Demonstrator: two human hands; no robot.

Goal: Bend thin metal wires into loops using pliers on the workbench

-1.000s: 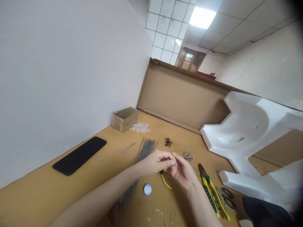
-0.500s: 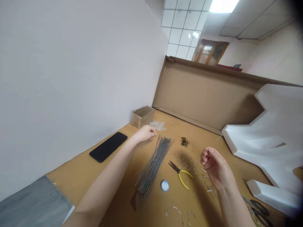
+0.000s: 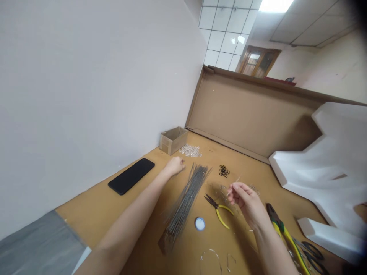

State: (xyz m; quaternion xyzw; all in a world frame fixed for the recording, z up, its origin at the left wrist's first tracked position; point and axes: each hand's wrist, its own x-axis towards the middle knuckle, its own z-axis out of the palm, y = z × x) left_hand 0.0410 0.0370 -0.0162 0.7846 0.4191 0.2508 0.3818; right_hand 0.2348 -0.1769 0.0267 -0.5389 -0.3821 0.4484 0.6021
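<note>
Wire in right hand slants away to the right

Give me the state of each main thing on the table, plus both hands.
Left hand: fingers curled, grip unclear
Right hand: fingers pinched, apparently on a thin strand
Small box: upright, open
Small pliers: lying, handles spread
Larger pliers: lying, partly hidden
Scissors: lying, blades unclear
Grey wires: loosely bunched
Black rings: heaped
Pale bits: heaped loosely
Black slab: lying flat
Disc: lying flat
</note>
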